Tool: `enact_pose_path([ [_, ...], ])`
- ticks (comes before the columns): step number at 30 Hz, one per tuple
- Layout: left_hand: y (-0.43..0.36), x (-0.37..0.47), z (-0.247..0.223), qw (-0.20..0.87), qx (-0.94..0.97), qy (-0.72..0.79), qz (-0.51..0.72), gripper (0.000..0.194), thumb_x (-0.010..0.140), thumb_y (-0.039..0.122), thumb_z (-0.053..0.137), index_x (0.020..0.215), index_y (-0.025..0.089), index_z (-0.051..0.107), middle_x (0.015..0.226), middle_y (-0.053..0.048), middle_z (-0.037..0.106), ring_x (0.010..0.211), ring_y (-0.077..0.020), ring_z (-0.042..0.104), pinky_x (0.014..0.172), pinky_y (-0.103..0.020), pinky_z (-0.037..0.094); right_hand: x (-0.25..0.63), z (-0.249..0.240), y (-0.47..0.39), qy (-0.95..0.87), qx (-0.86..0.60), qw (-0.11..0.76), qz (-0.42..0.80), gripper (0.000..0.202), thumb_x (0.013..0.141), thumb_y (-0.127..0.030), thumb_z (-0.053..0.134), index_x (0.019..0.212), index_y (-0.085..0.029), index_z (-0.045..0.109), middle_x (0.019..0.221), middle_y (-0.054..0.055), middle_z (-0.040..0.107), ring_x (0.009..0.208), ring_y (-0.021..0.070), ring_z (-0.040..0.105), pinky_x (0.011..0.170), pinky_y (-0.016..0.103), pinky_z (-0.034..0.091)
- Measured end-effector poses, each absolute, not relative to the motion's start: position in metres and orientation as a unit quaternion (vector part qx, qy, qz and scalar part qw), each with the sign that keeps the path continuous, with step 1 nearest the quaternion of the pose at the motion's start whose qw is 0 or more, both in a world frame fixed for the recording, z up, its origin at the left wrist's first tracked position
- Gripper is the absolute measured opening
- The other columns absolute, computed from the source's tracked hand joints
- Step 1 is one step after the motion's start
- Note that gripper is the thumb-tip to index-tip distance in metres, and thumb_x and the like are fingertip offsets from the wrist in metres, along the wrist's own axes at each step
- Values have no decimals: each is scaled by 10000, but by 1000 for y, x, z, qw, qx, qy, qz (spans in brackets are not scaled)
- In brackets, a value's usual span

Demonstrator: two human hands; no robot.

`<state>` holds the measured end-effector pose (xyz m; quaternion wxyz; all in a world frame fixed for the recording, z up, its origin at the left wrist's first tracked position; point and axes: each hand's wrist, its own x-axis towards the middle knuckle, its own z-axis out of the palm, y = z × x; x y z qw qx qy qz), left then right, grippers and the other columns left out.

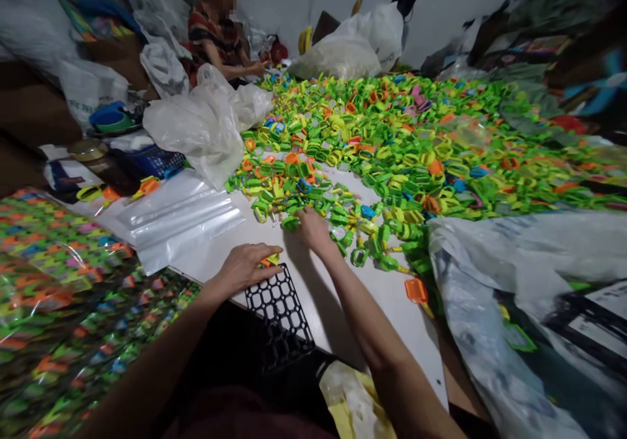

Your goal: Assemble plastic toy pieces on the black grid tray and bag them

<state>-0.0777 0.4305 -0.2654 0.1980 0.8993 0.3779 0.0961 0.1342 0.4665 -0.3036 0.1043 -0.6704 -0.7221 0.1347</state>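
My left hand [247,266] is closed at the far end of a black plastic grid tray [280,302], with a yellow and orange plastic toy piece [270,260] between thumb and fingers. The tray has rows of openings and overhangs the table's near edge toward my lap. My right hand [313,230] reaches to the near edge of a heap of small plastic toy pieces [337,132], mostly green and yellow. Its fingers are bent together beside a green ring-shaped piece [290,223]; the fingertips are partly hidden.
Clear plastic bags [181,213] lie flat on the white table [337,295] at the left. Packed colourful pieces [63,282] fill the lower left. A large white bag [465,308] stands right. Another person [215,34] sits at the far left. One orange piece [416,291] lies apart.
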Motion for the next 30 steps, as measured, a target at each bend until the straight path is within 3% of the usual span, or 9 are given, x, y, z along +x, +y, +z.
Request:
enact_pose_path([
  [4,435,-84,-249,239,883,386,115,513,915,599,486,1270,244,595,1177,-62,686,1029,-221,660,891,-349,519,141,-289,505,-724,-684,57,61,339,917,-56,354,1127,-86,618,1198,195,580,1094,253,512,926,352,373],
  [7,442,-85,-239,234,869,398,178,616,902,668,433,1327,235,540,1395,-84,553,1254,-244,537,1048,-404,436,143,-287,484,-713,-685,127,78,260,924,-130,405,1056,-108,627,1098,158,609,1023,231,525,857,305,385],
  [9,444,-80,-238,226,881,382,161,632,890,665,463,1357,242,504,1428,-81,522,1292,-255,501,1065,-421,418,147,-291,455,-694,-683,191,125,218,915,-165,434,1015,-117,621,1002,120,633,892,197,553,778,272,397],
  [12,441,-67,-244,215,909,353,52,497,894,586,527,1247,240,580,1244,-69,656,1110,-249,623,922,-363,495,154,-298,420,-665,-672,253,205,208,908,-175,431,969,-135,626,907,70,657,749,154,562,714,245,405],
  [16,433,-57,-259,170,911,374,-16,341,917,508,525,1045,212,637,937,-47,717,827,-218,678,706,-291,489,146,-297,429,-631,-698,273,201,220,905,-179,444,998,-139,639,952,83,682,819,164,606,744,249,425],
  [24,424,-62,-267,167,904,394,-18,300,903,497,544,1039,237,603,950,-46,715,836,-238,683,654,-293,464,65,-304,497,-640,-733,82,216,271,903,-364,573,971,-121,673,970,173,694,894,243,668,723,294,472],
  [30,422,-64,-268,159,905,394,-15,272,894,481,558,995,234,613,933,-46,712,826,-238,679,697,-306,482,63,-318,494,-606,-753,98,238,250,869,-157,507,1045,-83,669,996,210,691,930,259,670,741,309,477],
])
